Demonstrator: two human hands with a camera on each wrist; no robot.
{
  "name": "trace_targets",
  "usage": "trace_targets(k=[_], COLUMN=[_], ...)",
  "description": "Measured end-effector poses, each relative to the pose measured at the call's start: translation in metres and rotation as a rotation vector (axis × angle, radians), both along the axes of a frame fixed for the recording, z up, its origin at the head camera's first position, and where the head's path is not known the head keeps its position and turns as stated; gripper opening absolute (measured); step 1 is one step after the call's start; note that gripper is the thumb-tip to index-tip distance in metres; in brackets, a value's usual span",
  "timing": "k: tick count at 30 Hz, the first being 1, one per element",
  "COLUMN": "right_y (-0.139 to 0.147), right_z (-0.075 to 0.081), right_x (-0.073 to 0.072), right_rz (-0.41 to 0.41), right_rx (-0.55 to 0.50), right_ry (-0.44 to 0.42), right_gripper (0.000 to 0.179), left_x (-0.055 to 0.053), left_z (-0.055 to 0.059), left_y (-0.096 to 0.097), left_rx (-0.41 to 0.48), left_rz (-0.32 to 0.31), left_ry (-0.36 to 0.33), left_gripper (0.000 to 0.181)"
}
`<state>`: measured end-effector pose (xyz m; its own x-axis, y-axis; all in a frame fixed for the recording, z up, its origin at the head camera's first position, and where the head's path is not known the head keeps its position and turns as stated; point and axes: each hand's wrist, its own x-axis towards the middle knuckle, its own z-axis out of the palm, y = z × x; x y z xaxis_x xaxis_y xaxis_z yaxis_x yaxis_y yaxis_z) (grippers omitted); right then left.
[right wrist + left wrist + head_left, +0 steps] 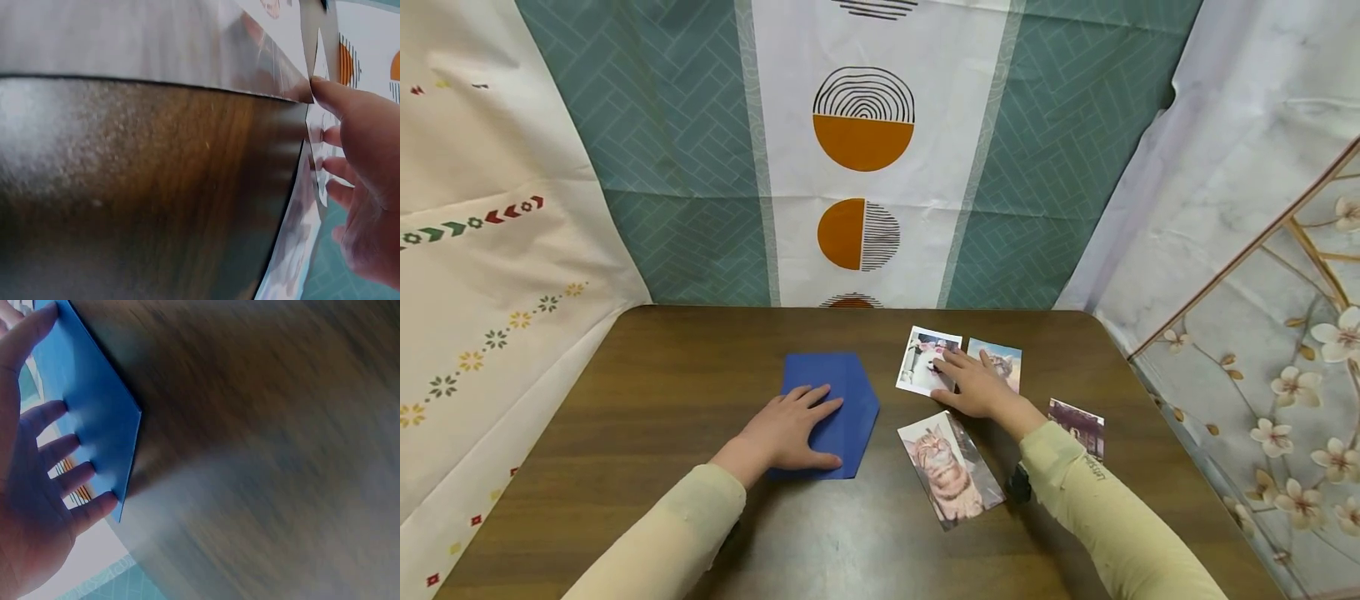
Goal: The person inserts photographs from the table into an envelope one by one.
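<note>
A blue envelope (850,421) with a pointed flap side lies on the table. My left hand (786,431) rests on it with fingers spread; in the left wrist view the fingertips (75,440) press on the blue paper. Over to the right, my right hand (981,390) reaches onto a white-bordered photo (917,362) of a white animal, its fingers extended across the right part. Partly behind that hand is a photo of a cat against blue sky (1011,360). Nearer me lies a larger photo of an orange tabby cat (943,467), tilted.
A dark purplish photo (1077,414) is partly covered by the right sleeve (1075,467). Everything lies on a brown wooden table (700,350). A patterned curtain (700,150) hangs at the back edge, with more cloth along both sides.
</note>
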<state>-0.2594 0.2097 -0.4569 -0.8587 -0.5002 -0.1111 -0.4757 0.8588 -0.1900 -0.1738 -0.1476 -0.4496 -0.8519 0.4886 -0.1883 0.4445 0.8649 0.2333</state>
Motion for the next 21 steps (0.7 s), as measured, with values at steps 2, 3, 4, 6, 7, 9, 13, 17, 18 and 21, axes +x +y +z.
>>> trace_targets(k=[2,3,4,6,7,9,13,17,18,21], right_y=[-0.002,-0.003,-0.004,-0.006,-0.007,-0.009,-0.012,-0.014,-0.014,-0.015], right_z=[-0.002,-0.002,-0.002,-0.002,-0.003,-0.002,-0.002,-0.003,-0.003,-0.002], right_x=[0.001,0.001,0.001,0.002,0.002,0.003,0.003,0.001,0.001,0.001], right_rz=[0.016,0.023,0.03,0.044,0.05,0.058,0.076,0.093,0.095,0.099], right_rx=[-0.009,-0.014,-0.019,-0.026,-0.028,-0.03,-0.037,-0.051,-0.056,-0.072], right_ry=[0.0,-0.001,-0.001,0.0,0.001,0.0,-0.003,-0.02,-0.025,-0.04], right_gripper=[0.069,0.069,0.068,0.068,0.068,0.068,0.068,0.068,0.068,0.068], left_x=[-0.001,-0.001,-0.001,-0.002,-0.003,-0.005,-0.007,-0.009,-0.009,-0.008], left_z=[0.0,0.0,0.0,0.0,0.0,-0.001,-0.002,-0.002,-0.002,-0.001], left_y=[-0.004,-0.006,-0.009,-0.013,-0.015,-0.019,-0.024,-0.028,-0.029,-0.03], left_rx=[0.004,0.008,0.005,0.006,0.007,0.008,0.009,0.008,0.011,0.015], left_rz=[-0.007,-0.008,-0.008,-0.004,-0.001,0.004,0.011,0.011,0.01,0.007], left_ry=[-0.004,-0.006,-0.008,-0.01,-0.011,-0.015,-0.018,-0.006,-0.002,0.012], left_gripper=[0.096,0.096,0.096,0.097,0.097,0.098,0.098,0.098,0.098,0.097])
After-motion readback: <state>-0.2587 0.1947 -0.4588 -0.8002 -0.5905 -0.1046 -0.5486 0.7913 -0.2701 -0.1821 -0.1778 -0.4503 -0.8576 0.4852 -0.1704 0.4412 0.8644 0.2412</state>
